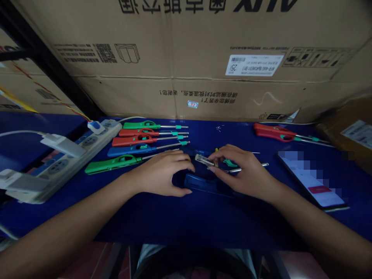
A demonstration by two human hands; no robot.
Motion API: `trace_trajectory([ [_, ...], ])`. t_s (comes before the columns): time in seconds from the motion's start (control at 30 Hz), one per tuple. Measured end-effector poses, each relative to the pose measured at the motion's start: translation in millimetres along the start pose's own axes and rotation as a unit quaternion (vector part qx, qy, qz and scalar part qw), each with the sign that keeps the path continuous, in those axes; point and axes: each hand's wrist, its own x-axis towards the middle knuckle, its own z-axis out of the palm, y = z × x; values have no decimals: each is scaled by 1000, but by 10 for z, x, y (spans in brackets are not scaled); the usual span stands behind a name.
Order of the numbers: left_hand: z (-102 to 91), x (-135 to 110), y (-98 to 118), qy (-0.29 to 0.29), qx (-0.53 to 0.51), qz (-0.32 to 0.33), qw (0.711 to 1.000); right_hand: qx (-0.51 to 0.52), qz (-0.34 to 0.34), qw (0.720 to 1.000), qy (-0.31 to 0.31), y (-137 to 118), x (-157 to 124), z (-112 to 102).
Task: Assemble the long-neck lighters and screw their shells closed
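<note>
1. table (186, 217): the blue surface is crowded around its middle, so a wide move of a forearm could push things over the front edge.
2. power strip (72, 151): it lies at the left edge with plugs in it. the row of lighters (139, 145) is just beside it, and i think leaking gas or a spark so near the sockets would be dangerous.
3. phone (314, 182): it lies near the right edge, close to the right forearm, so an elbow could slide it off.
4. blue lighter body (203, 184): it lies in the middle of the surface, between both hands. the left hand (165, 172) is arched, with fingertips down and the thumb at the body's end. i cannot tell if it grips. if it does not, the body may shift.
5. small clear piece (203, 159): the right hand (244, 174) pinches it between thumb and forefinger, just above the body. it could slip out, because the pinch is only at the tips.
6. writing: the cardboard box (186, 58) behind the far edge carries upside-down chinese print. its white label (254, 64) shows "25". the small sticker (192, 104) is too small to read.
</note>
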Motion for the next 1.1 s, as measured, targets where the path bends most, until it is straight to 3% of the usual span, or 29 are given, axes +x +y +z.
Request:
trace_trajectory([
  [0.23, 36, 10, -7, 12, 1, -12, 1000, 1, -6, 1000, -19, -67, 1, -30],
  [0.6, 63, 26, -9, 13, 26, -5, 1000, -11, -30, 992, -119, 7, -51, 201],
  [0.87, 71, 25, 9, 77, 22, 31, 996, -26, -48, 996, -70, 31, -52, 175],
  [1.1, 95, 24, 2, 110, 24, 45, 993, -65, -46, 991, -109, 46, -49, 130],
])
